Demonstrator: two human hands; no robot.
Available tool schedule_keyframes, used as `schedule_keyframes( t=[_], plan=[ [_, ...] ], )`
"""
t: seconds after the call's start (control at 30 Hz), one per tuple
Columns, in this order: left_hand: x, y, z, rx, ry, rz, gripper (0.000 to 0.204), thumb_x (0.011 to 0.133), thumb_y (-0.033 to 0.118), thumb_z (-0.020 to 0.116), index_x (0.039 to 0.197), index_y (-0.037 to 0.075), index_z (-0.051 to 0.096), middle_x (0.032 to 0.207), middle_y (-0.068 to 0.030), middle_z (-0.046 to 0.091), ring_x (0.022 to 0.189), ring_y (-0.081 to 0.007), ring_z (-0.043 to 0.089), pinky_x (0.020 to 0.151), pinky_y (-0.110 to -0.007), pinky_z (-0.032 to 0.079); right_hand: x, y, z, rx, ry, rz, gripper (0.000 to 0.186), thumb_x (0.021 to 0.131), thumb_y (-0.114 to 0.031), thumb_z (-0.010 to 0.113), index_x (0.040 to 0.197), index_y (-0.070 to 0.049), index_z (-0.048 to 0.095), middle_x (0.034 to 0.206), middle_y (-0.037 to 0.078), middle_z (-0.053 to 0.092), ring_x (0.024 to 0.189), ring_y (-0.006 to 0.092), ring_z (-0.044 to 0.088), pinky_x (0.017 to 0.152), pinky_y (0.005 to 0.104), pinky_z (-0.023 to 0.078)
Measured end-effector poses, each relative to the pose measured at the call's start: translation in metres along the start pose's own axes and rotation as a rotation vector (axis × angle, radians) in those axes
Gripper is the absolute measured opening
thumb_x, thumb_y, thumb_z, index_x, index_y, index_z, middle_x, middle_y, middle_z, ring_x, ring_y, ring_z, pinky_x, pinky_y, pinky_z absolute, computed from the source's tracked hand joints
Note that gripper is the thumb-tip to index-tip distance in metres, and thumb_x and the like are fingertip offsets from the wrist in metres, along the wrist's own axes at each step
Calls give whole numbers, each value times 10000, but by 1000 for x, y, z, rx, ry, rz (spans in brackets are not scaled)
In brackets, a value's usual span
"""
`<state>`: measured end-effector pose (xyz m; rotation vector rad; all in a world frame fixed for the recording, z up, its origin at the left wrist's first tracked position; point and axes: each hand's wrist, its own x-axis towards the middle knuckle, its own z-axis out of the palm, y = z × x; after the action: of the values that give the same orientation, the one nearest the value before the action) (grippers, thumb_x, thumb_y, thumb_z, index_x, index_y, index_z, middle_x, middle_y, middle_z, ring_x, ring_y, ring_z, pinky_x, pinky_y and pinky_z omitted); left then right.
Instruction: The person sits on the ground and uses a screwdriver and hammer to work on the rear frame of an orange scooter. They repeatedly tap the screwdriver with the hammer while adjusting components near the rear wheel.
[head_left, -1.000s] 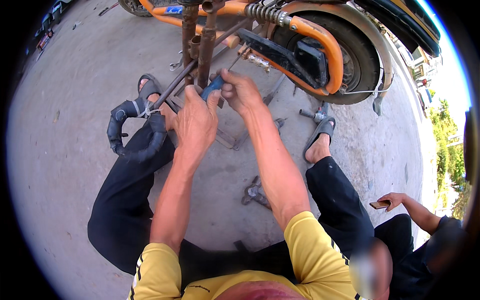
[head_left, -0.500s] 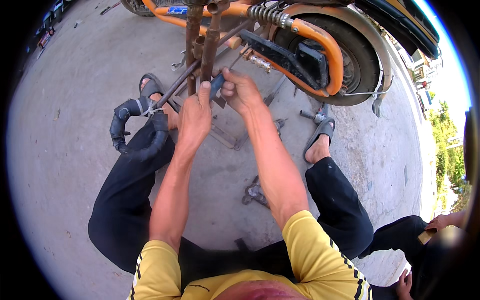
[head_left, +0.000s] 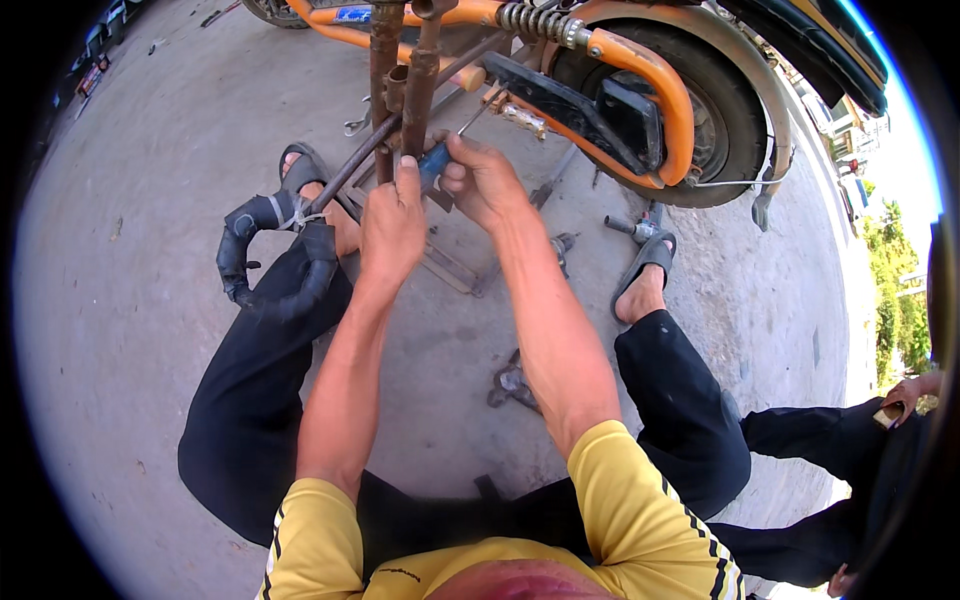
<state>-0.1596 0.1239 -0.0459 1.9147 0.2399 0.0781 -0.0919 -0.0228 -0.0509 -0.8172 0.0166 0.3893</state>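
Observation:
My right hand [head_left: 484,184] is closed, its fingers pinched around a screwdriver with a blue handle [head_left: 434,165]. The thin metal shaft slants up and away toward the orange bike frame. Just left of it, my left hand [head_left: 389,230] is closed at the lower end of a rusty metal tube [head_left: 421,95], thumb pointing up along it. Most of the left fingers are hidden behind the tube and the hand. A second rusty upright [head_left: 384,60] stands beside this tube, and a thin slanting bar [head_left: 350,170] crosses both.
An orange two-wheeler [head_left: 645,75] with a rear wheel [head_left: 715,120] lies across the far side. A black-wrapped curved handle [head_left: 238,250] is by my left knee. Metal tools [head_left: 632,228] lie near my right sandal; a metal part [head_left: 512,385] lies between my legs. Another person's hand [head_left: 908,395] is at right.
Both my hands stay nearly in place at the tube and screwdriver. At the right, the other person's legs and hand have shifted. The view has moved slightly.

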Motion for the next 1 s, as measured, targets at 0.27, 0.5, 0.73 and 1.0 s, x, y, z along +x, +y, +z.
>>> schedule_keyframes(
  t=[0.27, 0.5, 0.73, 1.0],
  plan=[
    [-22, 2, 5, 581, 309, 555, 483, 1050, 443, 590, 1172, -19, 517, 836, -287, 718, 857, -469, 726, 726, -570, 531, 9, 1, 0, -36, 144, -9, 239, 1006, -156, 724, 1059, 68, 659, 900, 101, 675, 604, 70, 467, 489, 210, 352],
    [0, 8, 0, 94, 6, 44, 537, 1095, 443, 489, 980, -54, 656, 842, -298, 709, 896, -441, 731, 751, -554, 537, -11, -4, 15, -2, 85, -24, 224, 1039, -156, 672, 1052, 67, 661, 888, 89, 659, 647, 82, 464, 533, 237, 377],
    [-27, 15, -3, 283, 127, 300, 527, 1097, 457, 485, 1104, -56, 606, 864, -258, 729, 885, -471, 710, 790, -550, 529, 4, -2, -1, -105, 209, -25, 215, 963, -159, 779, 947, 25, 668, 752, 31, 566, 622, 100, 448, 536, 250, 373],
    [-10, 3, 3, 305, 69, 142, 501, 1133, 418, 438, 1113, -58, 592, 684, -169, 627, 654, -346, 654, 596, -430, 495, -10, -6, 15, -66, 100, -27, 242, 965, -194, 780, 992, 25, 680, 804, 41, 601, 653, 103, 475, 559, 259, 402]
  ],
)
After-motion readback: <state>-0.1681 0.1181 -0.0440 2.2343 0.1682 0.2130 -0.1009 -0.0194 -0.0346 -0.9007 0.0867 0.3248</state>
